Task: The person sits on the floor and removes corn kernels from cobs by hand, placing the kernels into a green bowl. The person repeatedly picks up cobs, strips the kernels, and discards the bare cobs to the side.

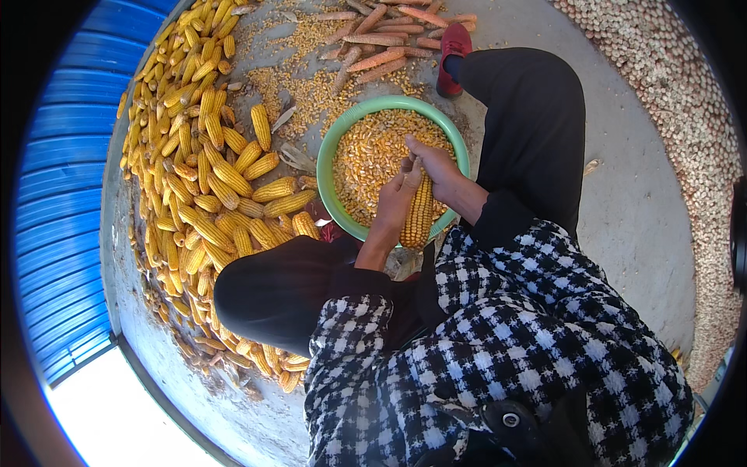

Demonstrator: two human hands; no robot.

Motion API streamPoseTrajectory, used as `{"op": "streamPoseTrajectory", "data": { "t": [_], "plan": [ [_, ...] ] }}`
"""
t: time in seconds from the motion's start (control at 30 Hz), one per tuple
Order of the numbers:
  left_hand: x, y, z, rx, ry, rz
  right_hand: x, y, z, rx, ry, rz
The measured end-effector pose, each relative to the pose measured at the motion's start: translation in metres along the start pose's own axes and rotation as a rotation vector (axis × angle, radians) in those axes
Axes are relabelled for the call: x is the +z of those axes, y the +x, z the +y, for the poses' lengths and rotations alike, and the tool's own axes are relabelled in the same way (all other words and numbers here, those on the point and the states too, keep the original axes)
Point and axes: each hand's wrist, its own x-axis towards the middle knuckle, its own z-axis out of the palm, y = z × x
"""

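A yellow ear of corn is held between my two hands, its thick end pointing toward my body. My left hand grips it from the left side. My right hand is closed around its far end, with the thumb extended. The fingers hide that far end, so I cannot tell how many kernels are off it. Beneath my hands stands a green plastic basin, largely filled with loose corn kernels.
A large heap of corn ears lies on the left by a blue corrugated metal wall. Bare reddish cobs and scattered kernels lie beyond the basin on the concrete floor. Stacked cobs line the right side. My knees flank the basin.
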Motion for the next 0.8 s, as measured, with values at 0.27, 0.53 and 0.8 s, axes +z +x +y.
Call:
{"op": "streamPoseTrajectory", "data": {
  "t": [0.27, 0.53, 0.8],
  "plan": [
    [-0.0051, 0.0010, -0.0047, -0.038, -0.038, 0.084, 0.0012, -0.0016, 0.0015, 0.034, 0.044, -0.074],
    [-0.0021, 0.0083, -0.0054, 0.106, 0.167, 0.053, 0.0019, -0.0015, 0.0057, 0.096, 0.089, -0.083],
    [-0.0053, 0.0064, -0.0058, 0.078, 0.051, 0.018, -0.0009, 0.0064, 0.0041, 0.096, 0.142, -0.043]
  ]
}}
